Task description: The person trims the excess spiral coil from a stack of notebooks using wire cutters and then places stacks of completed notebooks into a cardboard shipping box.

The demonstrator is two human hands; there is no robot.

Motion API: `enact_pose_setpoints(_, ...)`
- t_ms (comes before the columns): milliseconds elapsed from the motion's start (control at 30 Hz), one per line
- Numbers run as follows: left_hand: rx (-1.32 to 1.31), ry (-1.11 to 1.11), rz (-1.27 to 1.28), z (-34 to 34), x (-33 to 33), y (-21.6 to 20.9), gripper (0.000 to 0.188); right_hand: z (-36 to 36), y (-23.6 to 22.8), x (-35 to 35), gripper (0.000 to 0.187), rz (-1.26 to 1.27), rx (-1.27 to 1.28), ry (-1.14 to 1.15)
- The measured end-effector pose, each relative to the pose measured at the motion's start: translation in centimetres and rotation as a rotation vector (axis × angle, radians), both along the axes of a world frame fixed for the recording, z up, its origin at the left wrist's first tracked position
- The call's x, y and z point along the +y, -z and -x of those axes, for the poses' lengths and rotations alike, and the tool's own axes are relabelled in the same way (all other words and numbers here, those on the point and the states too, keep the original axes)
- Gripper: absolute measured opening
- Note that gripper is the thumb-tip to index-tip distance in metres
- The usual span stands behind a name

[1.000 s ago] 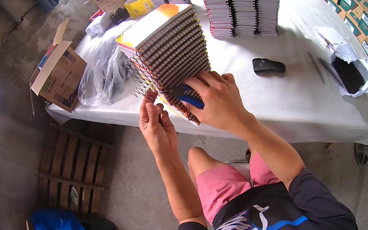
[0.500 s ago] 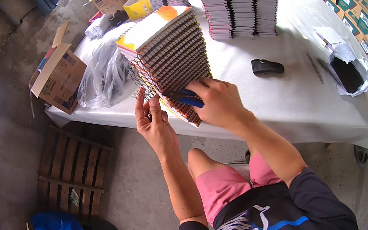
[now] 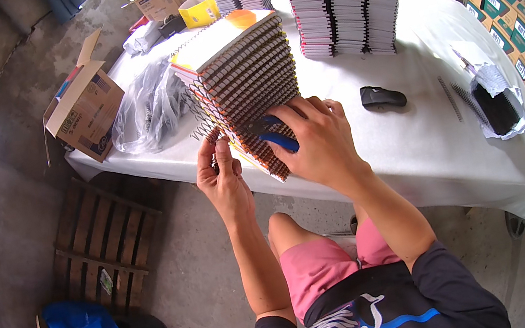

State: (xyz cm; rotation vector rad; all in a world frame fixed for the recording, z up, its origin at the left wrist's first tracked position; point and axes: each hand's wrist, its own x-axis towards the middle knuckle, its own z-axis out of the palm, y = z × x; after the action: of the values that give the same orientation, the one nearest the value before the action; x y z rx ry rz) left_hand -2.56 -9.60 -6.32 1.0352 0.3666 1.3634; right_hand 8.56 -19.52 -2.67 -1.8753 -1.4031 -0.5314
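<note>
A tall stack of spiral-bound notebooks stands at the table's front edge, its coiled spines facing me. Loose coil ends stick out past the stack's left side. My left hand pinches dark coil pieces at the stack's lower left corner. In my right hand are blue-handled pliers, held against the lower spines, their jaws dark and hard to make out. Part of the handles is hidden by my fingers.
Behind stand bound book stacks. On the table's right lie a black computer mouse, loose coils and an opened packet of dark coils. Clear plastic bags and an open carton sit left. A wooden pallet leans below.
My right hand has shifted slightly down and right, and its fingers have spread around the pliers' handles. My left hand stays nearly in place, its index finger now curled lower at the coils.
</note>
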Motion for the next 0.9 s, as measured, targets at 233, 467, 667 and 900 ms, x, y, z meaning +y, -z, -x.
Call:
enact_pose_setpoints(233, 0.026, 0.028, -0.035, -0.1, 0.0, 0.5, 0.027, 0.3, 0.5, 0.9, 0.037, 0.028, -0.044, 0.025)
enact_pose_setpoints(467, -0.098, -0.015, -0.057, -1.4, -0.6, 0.7, 0.023, -0.4, 1.6, 1.9, 0.032, -0.052, 0.023, -0.07)
enact_pose_setpoints(667, -0.054, -0.03, -0.036, -0.7, -0.2, 0.5, 0.023, -0.6, 0.9, 0.5, 0.039, -0.038, 0.046, -0.101)
enact_pose_setpoints(900, 0.135, -0.017, -0.094, 0.6, -0.5, -0.8, 0.036, -0.1, -0.3, 0.6, 0.044, -0.025, 0.002, -0.014)
